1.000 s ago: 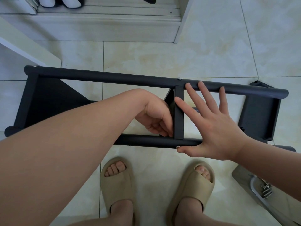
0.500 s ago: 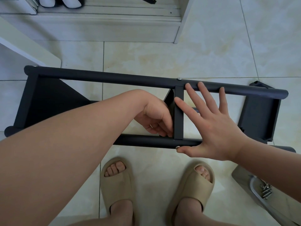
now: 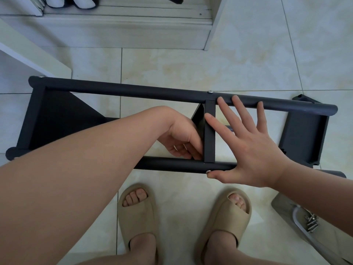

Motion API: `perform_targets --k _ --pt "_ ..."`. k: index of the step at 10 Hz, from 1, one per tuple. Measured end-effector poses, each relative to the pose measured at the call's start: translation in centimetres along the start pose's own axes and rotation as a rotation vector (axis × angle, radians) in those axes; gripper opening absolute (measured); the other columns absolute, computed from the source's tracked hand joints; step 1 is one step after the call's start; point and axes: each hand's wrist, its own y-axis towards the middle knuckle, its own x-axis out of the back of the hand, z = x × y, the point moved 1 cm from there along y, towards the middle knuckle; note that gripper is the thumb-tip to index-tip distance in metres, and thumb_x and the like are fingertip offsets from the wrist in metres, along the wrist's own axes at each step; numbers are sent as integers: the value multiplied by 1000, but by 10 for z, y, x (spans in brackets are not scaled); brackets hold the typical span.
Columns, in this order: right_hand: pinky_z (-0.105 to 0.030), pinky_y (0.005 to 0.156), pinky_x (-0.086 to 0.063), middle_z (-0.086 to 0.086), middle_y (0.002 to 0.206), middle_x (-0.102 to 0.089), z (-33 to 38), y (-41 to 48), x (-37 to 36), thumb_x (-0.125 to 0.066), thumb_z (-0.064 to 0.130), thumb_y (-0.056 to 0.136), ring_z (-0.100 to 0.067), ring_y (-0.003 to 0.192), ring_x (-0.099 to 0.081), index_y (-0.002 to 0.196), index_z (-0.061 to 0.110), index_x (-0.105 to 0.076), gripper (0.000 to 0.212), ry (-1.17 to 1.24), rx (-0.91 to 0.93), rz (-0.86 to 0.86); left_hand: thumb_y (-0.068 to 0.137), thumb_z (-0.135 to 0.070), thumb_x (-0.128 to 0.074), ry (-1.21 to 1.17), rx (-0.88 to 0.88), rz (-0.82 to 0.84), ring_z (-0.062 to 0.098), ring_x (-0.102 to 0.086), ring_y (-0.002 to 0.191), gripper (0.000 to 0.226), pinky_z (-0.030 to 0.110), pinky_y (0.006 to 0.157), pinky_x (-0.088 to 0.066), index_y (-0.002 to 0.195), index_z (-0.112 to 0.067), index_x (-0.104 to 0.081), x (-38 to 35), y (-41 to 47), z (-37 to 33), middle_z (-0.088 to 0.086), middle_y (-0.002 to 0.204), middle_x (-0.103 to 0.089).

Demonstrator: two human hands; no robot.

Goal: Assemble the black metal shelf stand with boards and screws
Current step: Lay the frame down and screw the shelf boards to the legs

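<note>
The black metal shelf stand (image 3: 133, 91) lies on its side on the tiled floor, with its two long tubes running left to right. A narrow middle board (image 3: 209, 134) spans between them. My left hand (image 3: 181, 136) reaches in from the left, its fingers curled and its thumb against the board's lower left edge; anything between the fingers is hidden. Just right of that board, my right hand (image 3: 248, 150) lies flat with fingers spread, fingertips on the far tube. Its thumb touches a silver screw (image 3: 209, 171) on the near tube. A second screw (image 3: 210, 92) sits in the far tube.
Black end boards close the stand at the left (image 3: 57, 115) and right (image 3: 303, 134). A metal tray (image 3: 298, 220) holding several loose screws (image 3: 311, 223) lies at the lower right. My sandalled feet (image 3: 136, 213) stand just before the near tube. White furniture (image 3: 34, 58) and a step (image 3: 114, 31) lie beyond.
The fingers of my left hand have shifted slightly at the foot of the middle board. My right hand and the stand have stayed where they were.
</note>
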Motion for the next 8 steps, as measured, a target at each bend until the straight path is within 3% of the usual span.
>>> perform_targets --k 2,4,6,8 --pt "-76 114 -2 -13 169 -7 0 0 0 -44 90 72 -39 155 1 161 21 -21 114 2 1 -5 92 -7 -64 -57 -7 14 7 -59 64 10 18 63 -47 90 -15 -69 1 1 -1 -4 72 -68" --pt "-76 114 -2 -12 169 -7 0 0 -1 -44 90 72 -39 155 2 161 21 -21 115 2 -1 -8 91 -13 -67 -52 -27 6 7 -61 65 16 22 69 -46 81 -23 -74 0 1 2 -6 77 -70" --pt "-75 114 -1 -12 169 -7 0 0 -1 -42 91 72 -39 155 2 161 21 -22 115 -1 -3 -5 92 -8 -64 -46 -15 15 7 -59 66 10 19 65 -46 94 -16 -69 2 2 0 -4 78 -69" --pt "-76 114 -2 -13 169 -8 0 0 -1 -45 89 72 -40 155 0 160 21 -23 114 2 2 -17 91 -15 -66 -57 -31 47 11 -64 73 10 24 74 -49 93 -20 -74 0 1 3 -2 87 -71"
